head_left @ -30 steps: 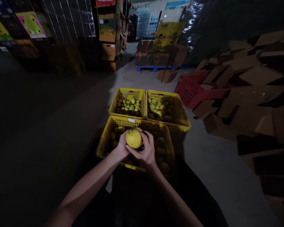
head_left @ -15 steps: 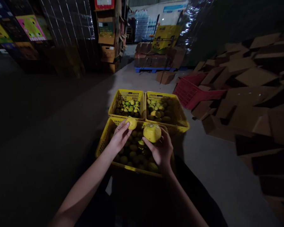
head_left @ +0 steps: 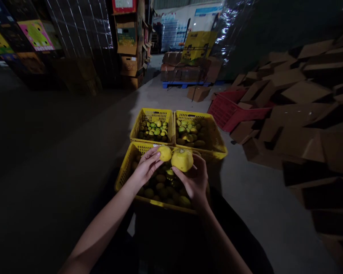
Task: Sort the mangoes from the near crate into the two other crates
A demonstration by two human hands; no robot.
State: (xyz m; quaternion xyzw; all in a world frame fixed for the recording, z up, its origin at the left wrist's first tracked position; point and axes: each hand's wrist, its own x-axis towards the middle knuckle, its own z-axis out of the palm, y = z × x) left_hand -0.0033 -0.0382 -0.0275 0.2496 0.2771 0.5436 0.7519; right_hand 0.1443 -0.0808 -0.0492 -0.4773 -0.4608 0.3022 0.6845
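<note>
My left hand (head_left: 146, 166) grips a small yellow fruit (head_left: 165, 153) between thumb and fingers. Just to its right, a larger yellow fruit (head_left: 182, 160) is held in my right hand (head_left: 196, 179). The two fruits are side by side, almost touching, above the near yellow crate (head_left: 122, 169), which holds many dim greenish fruits. Behind it stand a back left yellow crate (head_left: 135, 123) with green and yellow fruits and a back right yellow crate (head_left: 217, 133) with fruits mostly on its left side.
A red crate (head_left: 224, 112) and a heap of cardboard boxes (head_left: 297, 125) lie at the right. Farther back, a blue pallet (head_left: 184, 85) carries packages, with a small carton (head_left: 198, 93) before it. Stacked boxes (head_left: 128, 45) stand at the back left.
My left hand has brought the small fruit right and slightly down, closer to the larger fruit. My right hand has barely moved and still holds its fruit.
</note>
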